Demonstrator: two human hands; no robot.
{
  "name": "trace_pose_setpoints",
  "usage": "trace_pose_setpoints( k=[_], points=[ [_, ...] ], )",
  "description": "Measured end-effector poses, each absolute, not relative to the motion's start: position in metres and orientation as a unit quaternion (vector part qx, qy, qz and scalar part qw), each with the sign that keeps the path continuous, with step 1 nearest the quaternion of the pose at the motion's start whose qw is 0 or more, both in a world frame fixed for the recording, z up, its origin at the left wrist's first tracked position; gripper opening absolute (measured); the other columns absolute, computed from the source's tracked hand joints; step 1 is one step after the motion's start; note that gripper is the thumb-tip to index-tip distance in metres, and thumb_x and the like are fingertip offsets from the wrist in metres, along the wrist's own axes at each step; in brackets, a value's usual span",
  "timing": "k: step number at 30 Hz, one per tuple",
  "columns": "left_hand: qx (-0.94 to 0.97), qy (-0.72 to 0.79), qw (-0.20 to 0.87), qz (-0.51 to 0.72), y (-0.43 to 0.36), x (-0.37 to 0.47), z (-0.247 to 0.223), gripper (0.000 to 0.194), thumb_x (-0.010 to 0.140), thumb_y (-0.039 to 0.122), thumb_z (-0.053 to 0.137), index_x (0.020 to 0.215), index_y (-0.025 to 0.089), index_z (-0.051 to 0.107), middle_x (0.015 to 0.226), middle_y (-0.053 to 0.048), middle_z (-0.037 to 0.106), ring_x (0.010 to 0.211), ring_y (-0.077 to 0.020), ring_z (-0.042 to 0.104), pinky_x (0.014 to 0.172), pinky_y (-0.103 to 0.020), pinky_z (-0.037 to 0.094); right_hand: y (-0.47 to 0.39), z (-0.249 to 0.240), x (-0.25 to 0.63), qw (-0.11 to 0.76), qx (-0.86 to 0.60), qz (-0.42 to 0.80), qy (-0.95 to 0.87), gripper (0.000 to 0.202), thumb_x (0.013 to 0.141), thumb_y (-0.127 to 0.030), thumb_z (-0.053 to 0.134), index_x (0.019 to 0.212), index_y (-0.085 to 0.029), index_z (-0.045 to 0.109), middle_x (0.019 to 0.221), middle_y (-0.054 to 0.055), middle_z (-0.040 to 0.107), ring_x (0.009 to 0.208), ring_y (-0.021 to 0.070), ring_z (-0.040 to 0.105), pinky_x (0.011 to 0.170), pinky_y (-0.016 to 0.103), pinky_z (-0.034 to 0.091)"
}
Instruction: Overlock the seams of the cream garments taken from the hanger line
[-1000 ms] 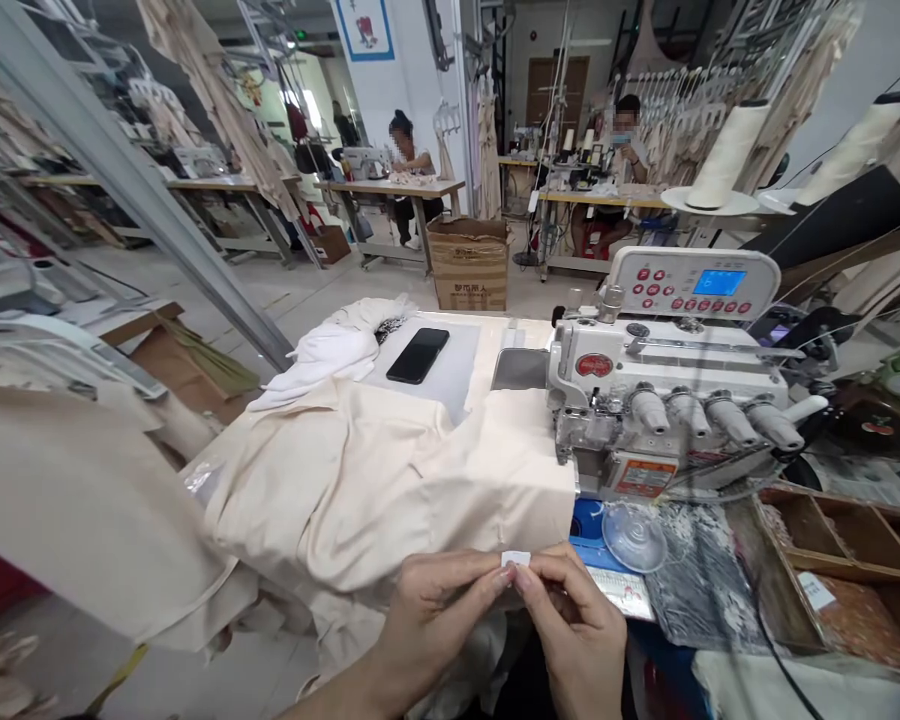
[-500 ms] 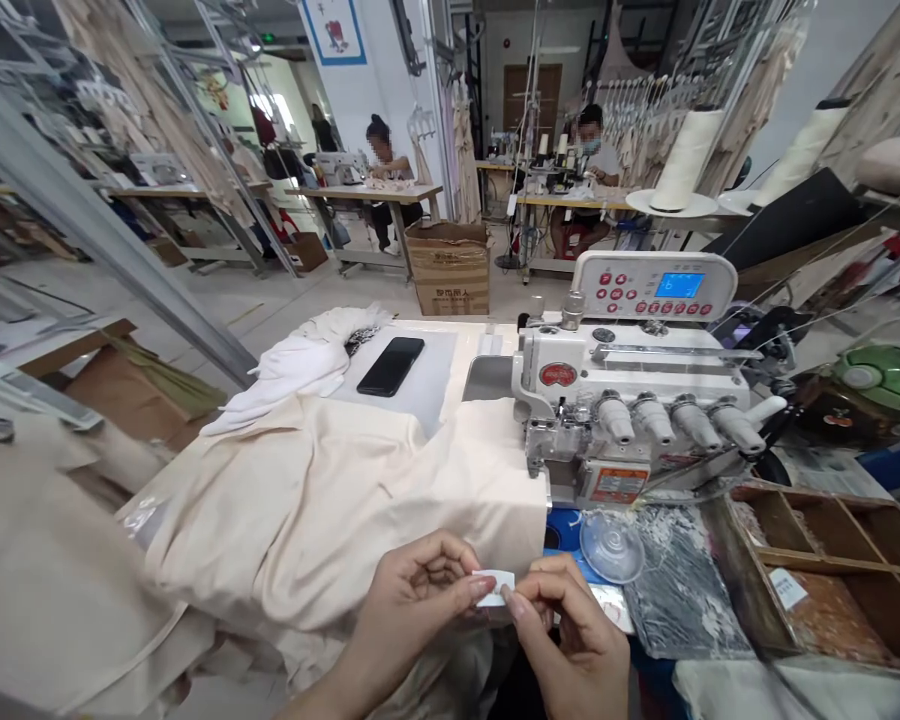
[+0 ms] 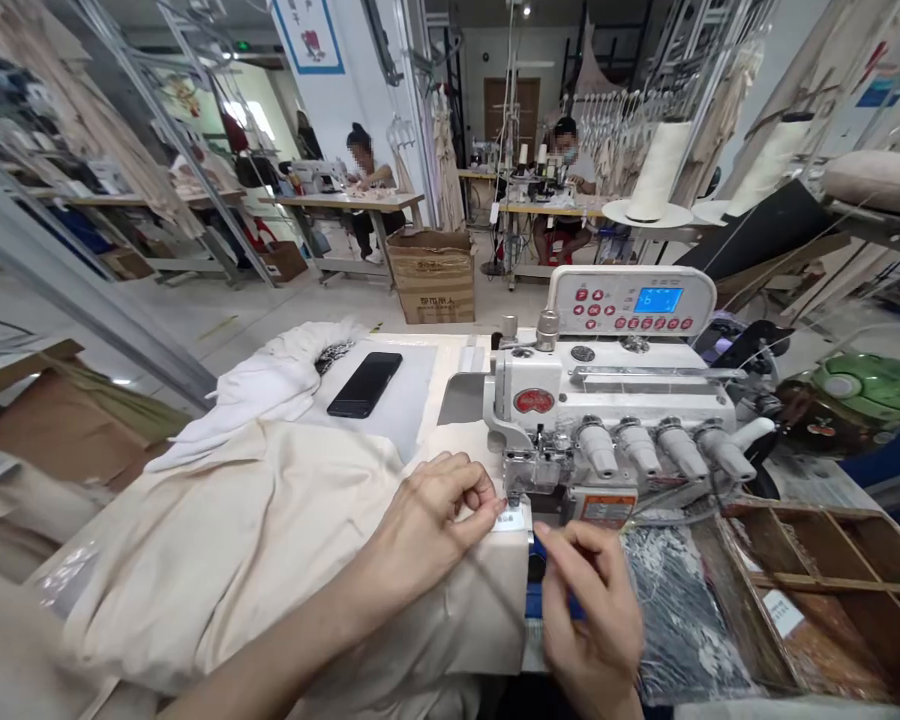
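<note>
A small white label (image 3: 510,518) with dark print lies on the beige fabric (image 3: 322,540), right by the presser foot of the white overlock machine (image 3: 622,390). My left hand (image 3: 439,520) rests over the cloth, thumb and forefinger closed together on the label's left edge. To the label's right is my right hand (image 3: 596,600), its forefinger reaching toward the label's edge and its thumb held apart below; nothing shows between those fingers. Whether that fingertip touches the label or the machine's edge, I cannot tell. The fabric spreads across the table's left side and hangs over the front.
A black phone (image 3: 365,384) lies behind the fabric, beside a white cloth (image 3: 262,385). At right stand a wooden compartment tray (image 3: 817,585) and a dark plastic-wrapped packet (image 3: 679,600). Thread cones (image 3: 658,175) rise behind the machine. Two people sit at sewing tables farther back.
Both hands have moved up and forward, bringing the label from in front of the fabric's edge to the machine's presser foot. My right fingers have come off the label. The view has shifted slightly.
</note>
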State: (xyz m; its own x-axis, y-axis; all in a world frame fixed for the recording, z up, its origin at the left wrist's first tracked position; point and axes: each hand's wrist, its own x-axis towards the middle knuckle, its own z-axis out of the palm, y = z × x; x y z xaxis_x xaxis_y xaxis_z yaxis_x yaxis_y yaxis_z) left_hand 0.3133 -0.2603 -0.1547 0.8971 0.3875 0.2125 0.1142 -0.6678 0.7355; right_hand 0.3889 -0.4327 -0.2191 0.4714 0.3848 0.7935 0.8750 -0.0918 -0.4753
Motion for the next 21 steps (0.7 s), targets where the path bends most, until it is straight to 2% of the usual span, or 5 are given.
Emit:
trace_pose_setpoints(
  k=[3,6,10,13,21],
  points=[
    [0.902,0.132,0.377,0.166,-0.258,0.313,-0.154,0.017,0.085,0.021,0.062,0.068,0.018,0.062,0.070,0.000,0.063,0.068,-0.0141,0.060,0.062,-0.023,0.044,-0.431,-0.222,0.389,0.416,-0.715,-0.298,-0.476,0.040,0.091,0.001,0.050,0.111,-0.024,0.075,0.095,0.006,0.063,0.079,0.0163,0.061,0.062,0.026,0.052],
    [0.912,0.101,0.343,0.203,-0.256,0.310,-0.160,0.013,0.088,0.022,0.064,0.076,0.019,0.066,0.074,0.000,0.066,0.071,-0.0144,0.063,0.064,-0.024,0.048,-0.428,-0.222,0.387,0.398,-0.718,-0.316,-0.475,0.039,0.090,0.000,0.049,0.110,-0.022,0.074,0.094,0.007,0.064,0.078,0.0175,0.060,0.062,0.027,0.051],
    [0.905,-0.021,0.210,0.369,-0.258,0.297,-0.176,0.013,0.095,0.014,0.060,0.103,0.019,0.068,0.098,-0.003,0.074,0.096,-0.0161,0.069,0.091,-0.029,0.054,-0.428,-0.222,0.384,0.394,-0.723,-0.320,-0.469,0.040,0.089,0.001,0.049,0.112,-0.021,0.072,0.094,0.007,0.064,0.078,0.0175,0.059,0.063,0.028,0.051],
    [0.904,-0.088,0.148,0.390,-0.263,0.285,-0.187,0.019,0.096,0.011,0.059,0.111,0.017,0.067,0.105,-0.005,0.078,0.105,-0.0157,0.072,0.109,-0.032,0.049,-0.429,-0.223,0.383,0.393,-0.716,-0.323,-0.477,0.039,0.089,0.003,0.050,0.112,-0.020,0.071,0.095,0.007,0.064,0.077,0.0163,0.059,0.064,0.026,0.051],
    [0.901,-0.069,0.239,0.357,-0.250,0.294,-0.190,0.021,0.094,0.011,0.059,0.107,0.020,0.074,0.102,-0.006,0.079,0.101,-0.0165,0.074,0.118,-0.042,0.044,-0.424,-0.230,0.394,0.405,-0.721,-0.329,-0.456,0.040,0.092,0.001,0.049,0.110,-0.024,0.074,0.092,0.007,0.067,0.077,0.0172,0.064,0.063,0.028,0.055]
  ],
)
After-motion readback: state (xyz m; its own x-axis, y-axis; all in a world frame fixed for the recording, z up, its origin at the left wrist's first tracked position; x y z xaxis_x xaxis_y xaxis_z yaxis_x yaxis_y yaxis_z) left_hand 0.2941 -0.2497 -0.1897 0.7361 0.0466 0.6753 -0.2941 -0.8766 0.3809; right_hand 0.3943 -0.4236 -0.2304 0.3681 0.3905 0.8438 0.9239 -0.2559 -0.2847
